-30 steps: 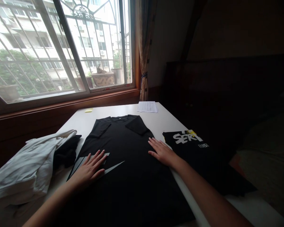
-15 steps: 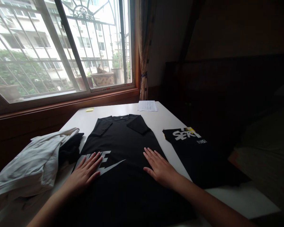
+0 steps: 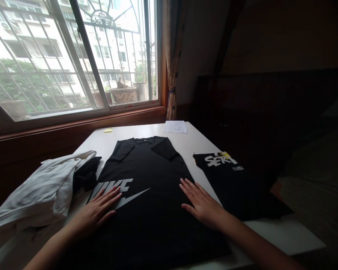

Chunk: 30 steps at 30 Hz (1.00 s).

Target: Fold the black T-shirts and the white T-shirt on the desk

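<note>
A black T-shirt (image 3: 154, 176) with a large grey printed logo lies spread on the white table (image 3: 124, 131), its collar at the far end and both short sleeves turned in over the body. My left hand (image 3: 101, 208) rests flat on the shirt's left side, partly over the logo, fingers stretched out. On the right side of the shirt, near its edge, my right hand (image 3: 201, 200) lies palm down with its fingers spread and the thumb apart. Neither hand grips any cloth. The shirt's lower end fades into dark shadow towards me.
To the left, a heap of white cloth (image 3: 42, 191) lies over a dark garment (image 3: 86, 174). At the right edge is another black garment (image 3: 231, 187) with white lettering. Printed papers (image 3: 176, 126) and a yellow note (image 3: 108, 130) sit at the far side, below a barred window (image 3: 73, 60).
My right hand has slid right and slightly towards me, to the shirt's edge. My left hand has shifted a little towards me, uncovering more of the logo. The shirt looks unchanged.
</note>
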### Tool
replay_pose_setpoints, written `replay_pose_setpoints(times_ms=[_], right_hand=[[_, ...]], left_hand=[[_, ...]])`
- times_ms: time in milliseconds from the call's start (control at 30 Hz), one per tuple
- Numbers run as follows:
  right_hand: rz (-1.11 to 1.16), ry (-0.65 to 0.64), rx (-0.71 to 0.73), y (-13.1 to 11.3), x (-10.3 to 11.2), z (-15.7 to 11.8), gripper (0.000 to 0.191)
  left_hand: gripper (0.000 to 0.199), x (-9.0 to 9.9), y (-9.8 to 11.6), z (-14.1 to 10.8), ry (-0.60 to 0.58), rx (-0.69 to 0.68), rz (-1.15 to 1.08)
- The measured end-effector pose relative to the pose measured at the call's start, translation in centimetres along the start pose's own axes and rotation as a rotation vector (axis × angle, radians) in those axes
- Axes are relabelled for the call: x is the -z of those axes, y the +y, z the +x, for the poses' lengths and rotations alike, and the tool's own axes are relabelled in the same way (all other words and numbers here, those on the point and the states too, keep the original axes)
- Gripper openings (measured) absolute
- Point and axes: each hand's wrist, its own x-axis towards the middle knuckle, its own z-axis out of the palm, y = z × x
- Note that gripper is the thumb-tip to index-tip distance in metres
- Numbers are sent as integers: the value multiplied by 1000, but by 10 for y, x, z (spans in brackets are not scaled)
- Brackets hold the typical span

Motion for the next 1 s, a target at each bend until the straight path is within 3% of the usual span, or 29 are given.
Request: replay_pose_setpoints(times_ms=[233, 467, 600, 733, 867, 1000], right_hand=[[-20, 10, 11, 0, -3, 2, 70], [-71, 42, 17, 8, -7, -9, 67], [-151, 158, -39, 9, -18, -21, 63], [-173, 262, -6, -13, -23, -22, 62], [-114, 185, 49, -39, -24, -18, 64], [-75, 94, 29, -41, -24, -21, 69]], left_hand=[[72, 13, 54, -41, -44, -23, 40], [70, 13, 64, -66, 81, 9, 120], [70, 15, 64, -66, 62, 1, 125], [69, 18, 70, -50, 17, -13, 103], [70, 14, 80, -32, 45, -1, 104], [69, 6, 79, -37, 94, 38, 136]])
